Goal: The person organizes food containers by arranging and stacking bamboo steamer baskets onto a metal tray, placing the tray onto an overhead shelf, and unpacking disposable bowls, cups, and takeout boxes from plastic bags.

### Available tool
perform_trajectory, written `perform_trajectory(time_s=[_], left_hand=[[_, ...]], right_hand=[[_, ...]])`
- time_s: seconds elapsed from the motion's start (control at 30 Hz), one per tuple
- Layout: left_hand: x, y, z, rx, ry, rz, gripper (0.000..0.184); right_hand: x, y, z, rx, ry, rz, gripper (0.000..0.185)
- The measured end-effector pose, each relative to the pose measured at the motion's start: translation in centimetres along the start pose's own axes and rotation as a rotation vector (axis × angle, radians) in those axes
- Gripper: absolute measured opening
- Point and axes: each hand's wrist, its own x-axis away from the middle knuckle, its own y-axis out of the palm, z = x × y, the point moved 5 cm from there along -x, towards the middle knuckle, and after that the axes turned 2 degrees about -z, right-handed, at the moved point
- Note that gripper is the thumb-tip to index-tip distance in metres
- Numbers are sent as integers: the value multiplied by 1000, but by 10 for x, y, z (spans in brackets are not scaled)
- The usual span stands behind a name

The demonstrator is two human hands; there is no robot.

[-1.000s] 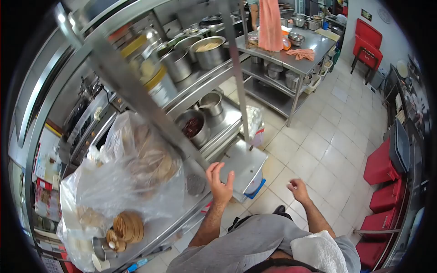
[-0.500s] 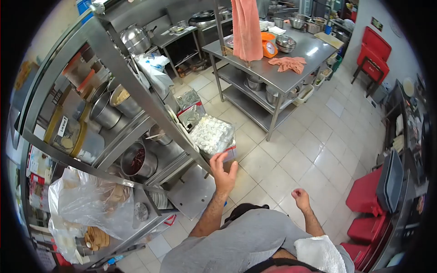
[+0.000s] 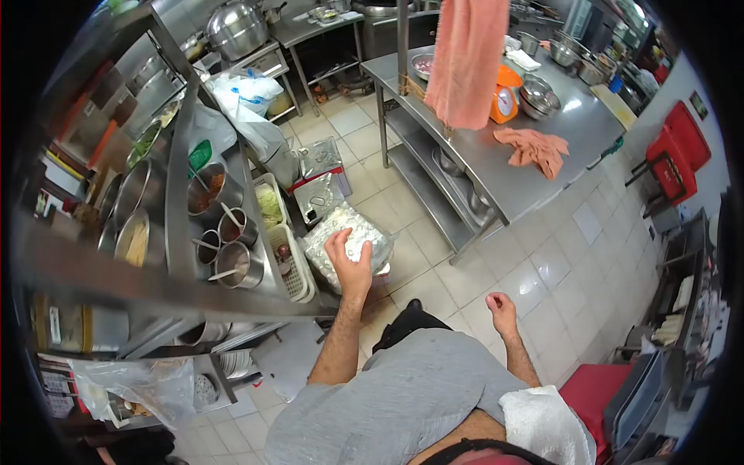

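My left hand (image 3: pixel 353 267) is raised with its fingers apart and holds nothing. Behind it in the view is a foil-covered container (image 3: pixel 376 236); I cannot tell whether they touch. Another foil-topped box (image 3: pixel 318 192) stands just beyond. To the left of this hand, a white plastic basket (image 3: pixel 304 285) holds what look like onions, beside small steel pots (image 3: pixel 239 265) with utensils in them. My right hand (image 3: pixel 502 311) hangs low over the tiled floor, its fingers curled in, with nothing visible in it.
A steel shelf rail (image 3: pixel 178 298) crosses close on the left. Ahead, a steel table (image 3: pixel 519 194) bears an orange scale (image 3: pixel 505 93), nested bowls (image 3: pixel 539 97) and a crumpled cloth (image 3: pixel 535 151). A pink towel (image 3: pixel 469 70) hangs before it. Red bins (image 3: pixel 589 387) stand at right.
The view has moved forward and turned, bringing the shelf's pots and baskets closer. My left hand now appears in front of the foil-covered container. The right hand stays curled.
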Motion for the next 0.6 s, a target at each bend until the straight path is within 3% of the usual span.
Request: perform_trajectory(time_s=[0.17, 0.3, 0.37, 0.6], left_hand=[[-95, 60, 24, 35, 33, 30, 40], [-145, 105, -7, 15, 24, 47, 41], [-157, 119, -28, -15, 1, 58, 42], [-242, 162, -45, -130, -1, 119, 43]], right_hand=[[-98, -1, -75, 35, -99, -81, 22], [-194, 12, -152, 19, -189, -170, 21], [-232, 18, -197, -95, -357, -189, 20], [-333, 54, -329, -303, -584, -403, 30]])
